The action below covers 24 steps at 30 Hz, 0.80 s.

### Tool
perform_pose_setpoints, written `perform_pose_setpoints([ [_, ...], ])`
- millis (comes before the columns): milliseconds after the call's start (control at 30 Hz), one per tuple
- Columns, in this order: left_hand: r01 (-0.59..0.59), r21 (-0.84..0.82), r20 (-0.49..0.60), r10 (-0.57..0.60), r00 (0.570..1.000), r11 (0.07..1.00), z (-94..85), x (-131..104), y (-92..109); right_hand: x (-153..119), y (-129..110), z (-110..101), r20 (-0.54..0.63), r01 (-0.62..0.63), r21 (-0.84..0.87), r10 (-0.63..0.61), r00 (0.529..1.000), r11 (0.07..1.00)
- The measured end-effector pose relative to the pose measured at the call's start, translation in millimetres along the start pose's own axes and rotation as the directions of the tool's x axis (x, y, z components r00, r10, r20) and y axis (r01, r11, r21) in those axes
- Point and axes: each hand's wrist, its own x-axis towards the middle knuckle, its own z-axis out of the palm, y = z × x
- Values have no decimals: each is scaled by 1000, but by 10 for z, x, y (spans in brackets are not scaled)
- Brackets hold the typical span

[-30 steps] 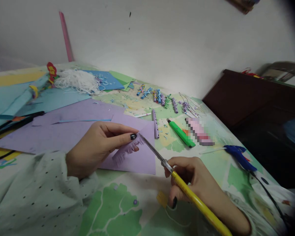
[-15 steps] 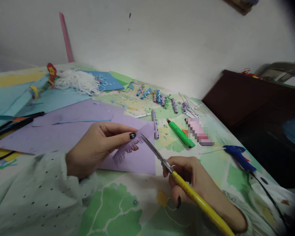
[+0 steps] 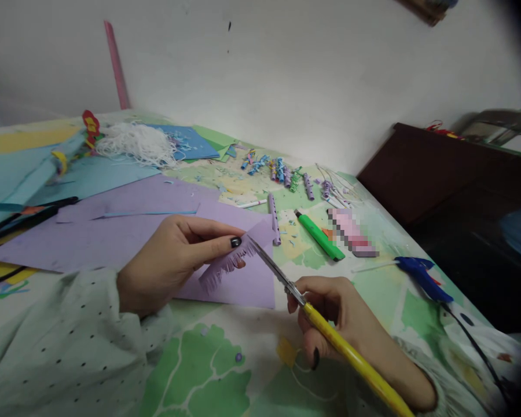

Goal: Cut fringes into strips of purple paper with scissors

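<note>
Strip (image 3: 224, 266), purple and part-fringed, pinched in left hand (image 3: 178, 250) over purple sheet (image 3: 258, 291); right hand (image 3: 351, 307) grips scissors (image 3: 325, 331) at strip's edge. Step appears fringing; next snip likely needs even spacing.

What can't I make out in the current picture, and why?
All in the head view:
Fringed purple strip: partly hidden by the left hand.
Scissors: handle's far end cut off by the bottom edge.
Pink item: detail masked by pixelation.
Brown object: cut off by the top edge.
</note>
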Motion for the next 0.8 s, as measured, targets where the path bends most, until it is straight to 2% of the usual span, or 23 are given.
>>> perform_pose_setpoints([
  [800,15,17,-15,-15,1000,1000,20,12,23,11,48,-2,-9,-38,19,38,999,999],
])
